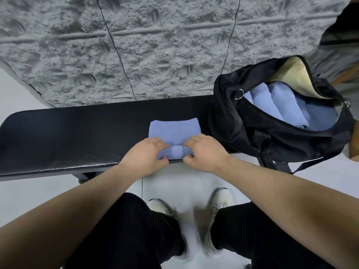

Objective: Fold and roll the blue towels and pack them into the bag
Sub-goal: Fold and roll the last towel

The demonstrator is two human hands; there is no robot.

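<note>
- a folded blue towel point(173, 131) lies flat on the black bench point(68, 136) at the centre of the frame, its near end already turned into a short roll at the bench's front edge; the padded, faintly glossy top gives a firm surface to roll against.
- the left hand point(144, 155) and the right hand point(204, 152) sit side by side on that roll, fingers curled over it and thumbs tucked at its near side, pinching the soft terry so that the roll stays tight and even across its width.
- the flat part stretches away toward the wall, likely so the roll can be pushed forward along it.
- the black bag point(252, 121) stands at the right of the frame on the bench end, near the towel, its mouth gaping toward the person for easy packing; its fabric looks limp, with a pale lining.
- inside lie rolled blue towels point(272, 101), packed side by side; how many is hard to tell, perhaps three.
</note>
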